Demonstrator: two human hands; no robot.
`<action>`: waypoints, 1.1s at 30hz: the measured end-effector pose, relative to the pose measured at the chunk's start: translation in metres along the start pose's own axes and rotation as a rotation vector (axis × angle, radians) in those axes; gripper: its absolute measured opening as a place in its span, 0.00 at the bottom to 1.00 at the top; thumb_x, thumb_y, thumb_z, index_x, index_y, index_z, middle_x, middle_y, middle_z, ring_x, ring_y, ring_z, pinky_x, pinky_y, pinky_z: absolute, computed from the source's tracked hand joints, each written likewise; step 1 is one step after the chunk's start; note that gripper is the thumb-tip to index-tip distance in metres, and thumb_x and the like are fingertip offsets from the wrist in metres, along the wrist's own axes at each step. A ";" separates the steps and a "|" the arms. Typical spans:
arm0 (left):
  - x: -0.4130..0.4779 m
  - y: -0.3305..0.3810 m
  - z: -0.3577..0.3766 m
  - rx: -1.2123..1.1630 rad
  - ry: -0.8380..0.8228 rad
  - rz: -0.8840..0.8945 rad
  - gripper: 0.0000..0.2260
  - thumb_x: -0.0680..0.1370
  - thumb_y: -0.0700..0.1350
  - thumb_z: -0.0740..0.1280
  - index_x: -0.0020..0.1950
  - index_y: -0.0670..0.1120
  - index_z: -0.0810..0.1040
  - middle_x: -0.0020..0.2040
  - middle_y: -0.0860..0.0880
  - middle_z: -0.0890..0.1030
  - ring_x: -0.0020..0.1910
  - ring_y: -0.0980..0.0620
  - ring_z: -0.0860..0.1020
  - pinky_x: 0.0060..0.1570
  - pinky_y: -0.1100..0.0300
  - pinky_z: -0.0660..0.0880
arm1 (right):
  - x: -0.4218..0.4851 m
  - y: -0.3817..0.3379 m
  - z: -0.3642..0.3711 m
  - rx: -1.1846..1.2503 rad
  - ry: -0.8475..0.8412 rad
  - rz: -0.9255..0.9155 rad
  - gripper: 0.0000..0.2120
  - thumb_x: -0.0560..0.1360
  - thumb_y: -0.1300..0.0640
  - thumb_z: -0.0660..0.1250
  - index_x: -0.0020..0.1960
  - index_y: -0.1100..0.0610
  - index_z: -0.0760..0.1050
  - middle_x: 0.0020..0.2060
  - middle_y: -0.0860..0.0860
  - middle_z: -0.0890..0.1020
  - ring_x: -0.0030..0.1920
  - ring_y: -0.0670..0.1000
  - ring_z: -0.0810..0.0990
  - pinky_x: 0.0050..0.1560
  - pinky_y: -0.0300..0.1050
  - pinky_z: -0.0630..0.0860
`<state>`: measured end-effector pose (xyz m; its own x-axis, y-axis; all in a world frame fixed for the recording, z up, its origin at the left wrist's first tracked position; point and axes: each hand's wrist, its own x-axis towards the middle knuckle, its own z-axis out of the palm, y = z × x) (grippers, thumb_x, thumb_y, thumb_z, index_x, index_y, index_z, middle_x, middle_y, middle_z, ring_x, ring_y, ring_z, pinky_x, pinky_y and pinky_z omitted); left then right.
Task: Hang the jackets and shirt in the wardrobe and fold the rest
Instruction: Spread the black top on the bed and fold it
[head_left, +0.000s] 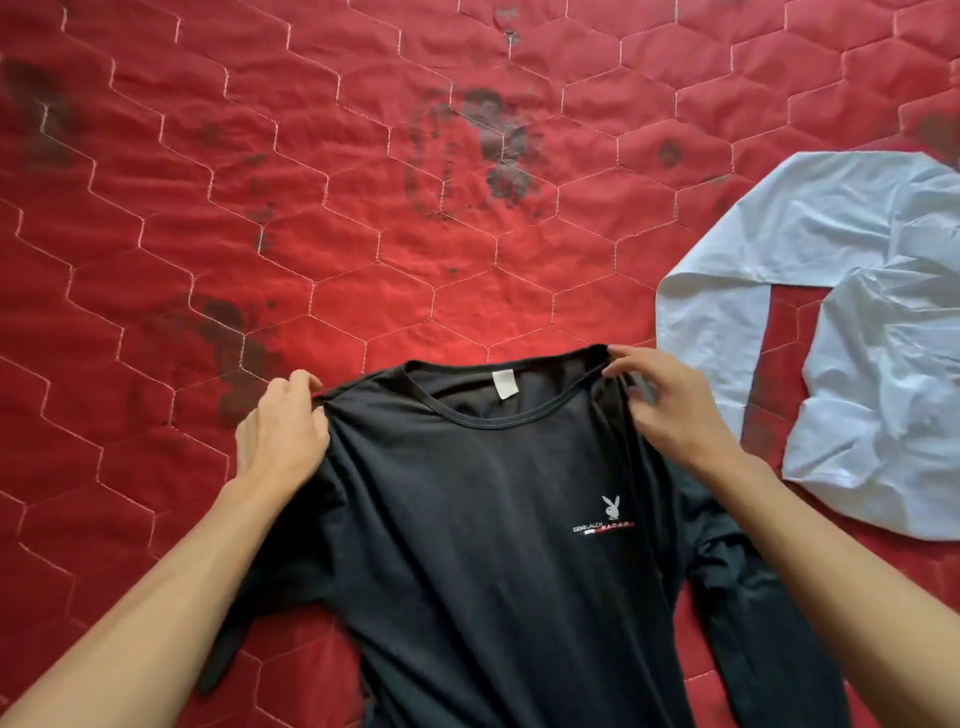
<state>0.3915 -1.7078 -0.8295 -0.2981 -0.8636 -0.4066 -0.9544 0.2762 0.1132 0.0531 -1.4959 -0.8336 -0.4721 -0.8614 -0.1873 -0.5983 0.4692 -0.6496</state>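
A small white rabbit-head logo (611, 506) sits on the chest of the black long-sleeved top (467, 571), above a line of white and red lettering too small to read with certainty; it seems to begin "GENE". A plain white neck label (503, 384) shows inside the round ribbed collar, with no writing visible on it. The top lies front up on a red quilted cover (311, 218) stitched in pale hexagons, its smooth knit lightly creased, its hem cut off by the bottom edge. The left hand (283, 431) pinches the fabric at one shoulder with curled fingers; the right hand (670, 410) pinches the other shoulder beside the collar between thumb and fingers. Both sleeves trail down and are partly hidden by the forearms. A crumpled white garment (857, 338) lies well apart to the right, cut off by the frame. Dark stains (498, 140) blotch the cover
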 end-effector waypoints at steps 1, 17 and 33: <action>-0.003 0.003 0.002 -0.002 0.008 0.005 0.14 0.79 0.43 0.65 0.64 0.44 0.72 0.58 0.38 0.75 0.58 0.35 0.76 0.53 0.42 0.73 | -0.010 0.003 -0.004 0.033 0.127 0.039 0.18 0.67 0.74 0.65 0.49 0.57 0.82 0.57 0.50 0.83 0.59 0.49 0.78 0.63 0.38 0.69; -0.091 0.178 0.058 -0.175 -0.227 0.637 0.16 0.77 0.38 0.63 0.63 0.49 0.75 0.57 0.51 0.77 0.57 0.48 0.78 0.54 0.50 0.76 | -0.212 0.105 -0.025 -0.219 -0.109 0.813 0.28 0.65 0.37 0.77 0.58 0.50 0.74 0.52 0.55 0.79 0.56 0.61 0.74 0.56 0.53 0.71; -0.188 0.314 0.115 0.078 -0.511 0.944 0.20 0.79 0.39 0.60 0.69 0.54 0.72 0.67 0.56 0.73 0.65 0.52 0.73 0.57 0.55 0.73 | -0.302 0.165 -0.078 -0.074 0.217 1.126 0.15 0.77 0.51 0.67 0.58 0.59 0.77 0.55 0.62 0.79 0.58 0.65 0.76 0.58 0.55 0.72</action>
<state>0.1496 -1.4100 -0.8216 -0.8552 -0.0138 -0.5181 -0.3332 0.7804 0.5291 0.0465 -1.1434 -0.8269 -0.8608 0.1018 -0.4987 0.2005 0.9684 -0.1483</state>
